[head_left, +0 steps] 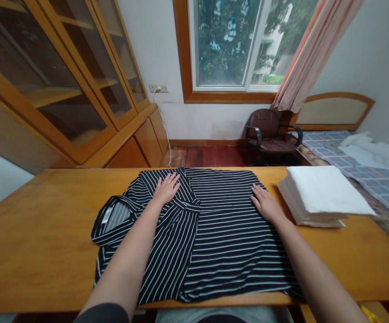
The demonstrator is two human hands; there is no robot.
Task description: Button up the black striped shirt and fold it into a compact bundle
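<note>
A black shirt with thin white stripes point(221, 229) lies spread on the wooden table point(40, 242), its collar to the left and a sleeve folded in over the body. My left hand point(166, 188) rests flat on the folded sleeve near the shirt's far edge, fingers stretched out. My right hand point(265, 202) lies flat on the shirt's right side, fingers together and extended. Neither hand grips anything.
A stack of folded white cloth point(322, 195) sits on the table's right end. Behind the table stand a dark armchair point(268, 132), a bed with a checked cover point(376, 175) and glass-door wooden cabinets point(80, 89) on the left. A window point(238, 40) faces me.
</note>
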